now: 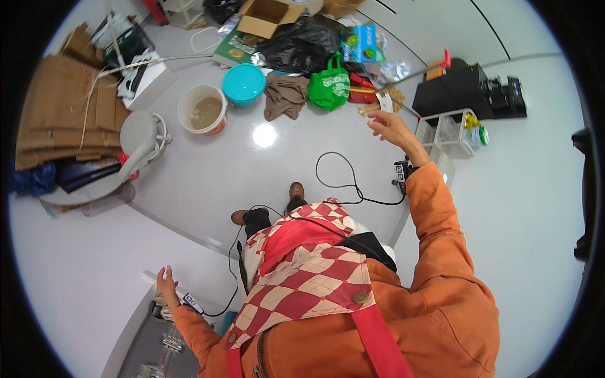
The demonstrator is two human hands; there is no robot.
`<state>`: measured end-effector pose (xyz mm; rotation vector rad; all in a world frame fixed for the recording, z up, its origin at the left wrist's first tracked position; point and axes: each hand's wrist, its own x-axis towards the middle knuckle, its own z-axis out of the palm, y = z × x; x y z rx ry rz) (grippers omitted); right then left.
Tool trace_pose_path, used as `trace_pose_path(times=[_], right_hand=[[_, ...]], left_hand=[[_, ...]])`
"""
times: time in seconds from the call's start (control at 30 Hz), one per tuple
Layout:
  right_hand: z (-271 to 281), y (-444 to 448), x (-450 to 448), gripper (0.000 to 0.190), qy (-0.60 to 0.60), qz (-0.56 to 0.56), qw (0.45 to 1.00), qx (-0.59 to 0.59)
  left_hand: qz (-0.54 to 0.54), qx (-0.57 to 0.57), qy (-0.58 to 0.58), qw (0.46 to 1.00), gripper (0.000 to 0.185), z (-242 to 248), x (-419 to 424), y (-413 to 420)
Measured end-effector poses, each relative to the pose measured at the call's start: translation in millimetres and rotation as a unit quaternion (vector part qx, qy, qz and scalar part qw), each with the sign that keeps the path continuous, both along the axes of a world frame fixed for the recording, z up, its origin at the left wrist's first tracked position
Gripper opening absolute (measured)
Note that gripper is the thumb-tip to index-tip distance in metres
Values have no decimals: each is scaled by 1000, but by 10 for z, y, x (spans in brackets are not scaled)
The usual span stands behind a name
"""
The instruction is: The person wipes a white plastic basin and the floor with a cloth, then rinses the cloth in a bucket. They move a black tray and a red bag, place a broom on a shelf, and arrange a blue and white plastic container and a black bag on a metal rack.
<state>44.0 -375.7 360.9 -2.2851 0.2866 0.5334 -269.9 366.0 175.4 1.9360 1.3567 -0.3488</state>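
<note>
My right hand (390,130) is stretched out at the right, fingers apart and slightly bent, with nothing plainly in it. Beyond its fingertips lie a small white tag (384,102) and a red item (363,90) on the floor. At the lower left my left hand (167,283) is raised with its fingers apart, near the edge of a grey counter (137,347). Each wrist bears a small device, the right one (401,177) and the left one (193,303), joined to black cables. A green bag (329,87) stands left of my right hand.
Ahead are a white bucket of murky water (202,109), a turquoise lidded bucket (243,85), a brown cloth (285,94), black plastic bags (302,42) and an open cardboard box (269,16). Flattened cardboard (66,108) leans left. A white basket (449,130) stands right. A cable (352,182) loops across the floor.
</note>
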Motion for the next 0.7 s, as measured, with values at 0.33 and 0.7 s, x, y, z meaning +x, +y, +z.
trace_pose_path(times=[0.33,0.7], right_hand=[[-322,-1933,-1314,39,105,-158,977,96],[-522,-2785,-1705,39,110,-299,939,128]], left_hand=[[-166,-174,-113,964,50,855,2061,-2136],[-380,-233,-124,887,45,1235,4062,-4099]])
